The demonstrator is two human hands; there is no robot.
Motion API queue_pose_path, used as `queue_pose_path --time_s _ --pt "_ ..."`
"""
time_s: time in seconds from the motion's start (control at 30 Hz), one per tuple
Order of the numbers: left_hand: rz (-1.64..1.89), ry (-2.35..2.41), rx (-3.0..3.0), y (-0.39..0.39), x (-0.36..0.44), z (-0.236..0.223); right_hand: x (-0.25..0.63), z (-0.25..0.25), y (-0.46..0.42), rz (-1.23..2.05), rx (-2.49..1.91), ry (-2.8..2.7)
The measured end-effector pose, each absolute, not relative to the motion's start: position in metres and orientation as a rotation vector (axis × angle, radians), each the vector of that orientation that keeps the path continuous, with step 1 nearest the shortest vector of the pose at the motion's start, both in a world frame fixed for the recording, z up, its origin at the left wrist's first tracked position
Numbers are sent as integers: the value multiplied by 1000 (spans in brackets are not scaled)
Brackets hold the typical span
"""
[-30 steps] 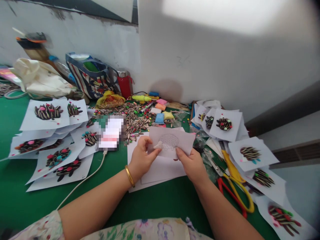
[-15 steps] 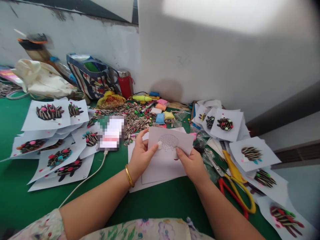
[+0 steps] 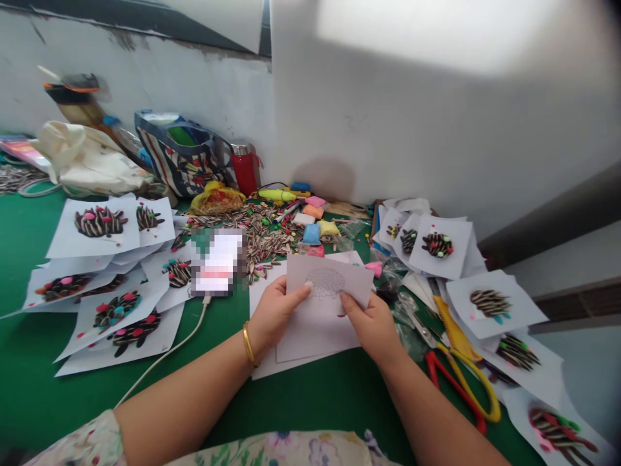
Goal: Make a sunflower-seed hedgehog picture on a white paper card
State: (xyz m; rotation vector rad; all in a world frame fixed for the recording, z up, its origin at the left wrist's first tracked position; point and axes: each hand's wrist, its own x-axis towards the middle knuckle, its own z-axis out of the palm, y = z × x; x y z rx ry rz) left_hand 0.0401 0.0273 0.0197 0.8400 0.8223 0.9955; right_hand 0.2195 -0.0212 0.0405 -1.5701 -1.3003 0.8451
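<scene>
The green desk is bare between the loose white sheets and the person's floral-print clothing, with another open patch left of the left forearm. At the back, the pale wall bounds the space. White cards decorated with striped seeds crowd the left side; similar seed-covered cards line the right, beside large scissors with red and yellow handles, leaving the right forearm little spare room.

Between the two hands, above the loose sheets, is a white rectangular paper with a printed grey oval, dotted figure. The left hand pinches its left edge, fingers behind and thumb in front, a small white lump at the thumb tip. The right hand grips the lower right edge likewise, thumb on the front beside the figure; neither grip has a visible gap.

Faint marks on the wall are too blurred to read, and the phone screen is pixelated.
</scene>
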Motion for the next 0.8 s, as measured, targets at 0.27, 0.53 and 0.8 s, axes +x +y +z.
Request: queue_pose_path --time_s 0.27,0.53,0.8 --pt "966 801 862 26 40 22 221 40 -21 826 -1564 -1281" --pt "959 818 859 27 39 18 221 39 -20 827 -1564 -1286" --pt "968 807 884 27 38 19 221 38 -20 851 -1552 -1264"
